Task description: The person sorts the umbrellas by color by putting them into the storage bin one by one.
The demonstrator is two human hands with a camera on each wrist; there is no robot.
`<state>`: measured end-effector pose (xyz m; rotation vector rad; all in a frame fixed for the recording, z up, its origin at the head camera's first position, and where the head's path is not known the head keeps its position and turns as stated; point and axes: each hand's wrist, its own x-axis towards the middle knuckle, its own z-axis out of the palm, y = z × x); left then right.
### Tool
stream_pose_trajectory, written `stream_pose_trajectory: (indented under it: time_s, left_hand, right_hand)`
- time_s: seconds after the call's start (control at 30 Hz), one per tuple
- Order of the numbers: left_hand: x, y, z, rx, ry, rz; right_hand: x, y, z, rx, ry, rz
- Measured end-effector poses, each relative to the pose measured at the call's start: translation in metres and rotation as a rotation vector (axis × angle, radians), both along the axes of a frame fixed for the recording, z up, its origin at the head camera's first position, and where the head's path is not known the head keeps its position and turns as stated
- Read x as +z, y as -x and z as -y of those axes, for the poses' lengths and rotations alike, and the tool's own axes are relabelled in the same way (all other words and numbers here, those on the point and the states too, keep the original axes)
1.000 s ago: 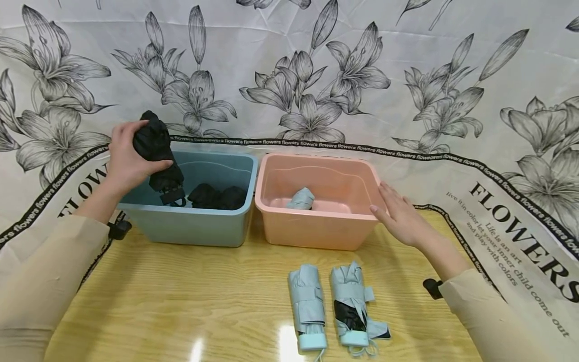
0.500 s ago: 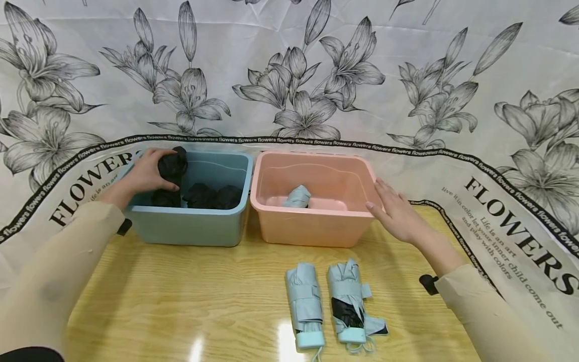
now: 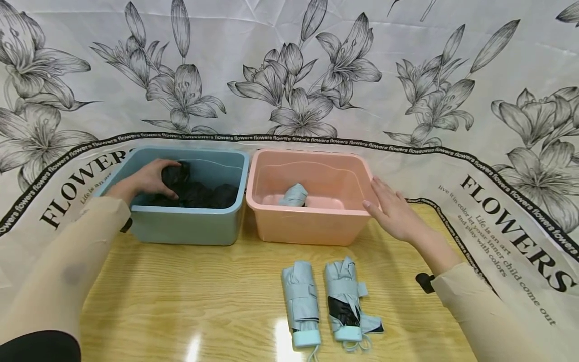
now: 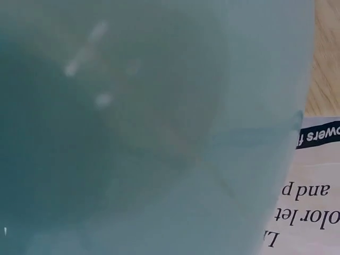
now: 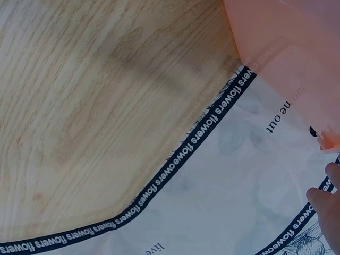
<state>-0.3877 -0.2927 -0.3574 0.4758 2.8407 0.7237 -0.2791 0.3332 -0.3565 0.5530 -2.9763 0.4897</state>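
Inside the blue bin [image 3: 190, 229], my left hand [image 3: 151, 180] grips a black folded umbrella [image 3: 176, 173], thumb on the near side. Dark bundles [image 3: 222, 196] lie beside it at the bottom. The left wrist view is filled by the bin's blue wall [image 4: 260, 79]. My right hand [image 3: 398, 215] rests with straight fingers against the right rim of the pink bin [image 3: 307, 229]; its fingertips [image 5: 319, 199] show at the edge of the right wrist view. A light blue bundle [image 3: 295, 195] lies in the pink bin.
Two light blue folded umbrellas, a left one [image 3: 301, 301] and a right one [image 3: 340, 286] with a loose strap, lie on the wooden table [image 3: 203, 296] before the pink bin. A flower-printed cloth [image 3: 253, 118] hangs behind the bins. The bins stand side by side.
My left hand has lowered the black umbrella from above the blue bin down into it, beside the dark bundles. The right hand stays at the pink rim. The head view has shifted slightly.
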Motion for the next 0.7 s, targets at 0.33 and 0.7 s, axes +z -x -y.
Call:
stream_pose_trajectory:
  time_s: [0.33, 0.7]
  left_hand:
    - [-0.0062, -0.0021, 0.0001, 0.009, 0.052, 0.093]
    - [-0.0039, -0.0047, 0.0055, -0.028, 0.099, 0.291]
  right_hand:
    - [0.0025, -0.0024, 0.0017, -0.007, -0.003, 0.010]
    - [0.0023, -0.0027, 0.0026, -0.013, -0.003, 0.006]
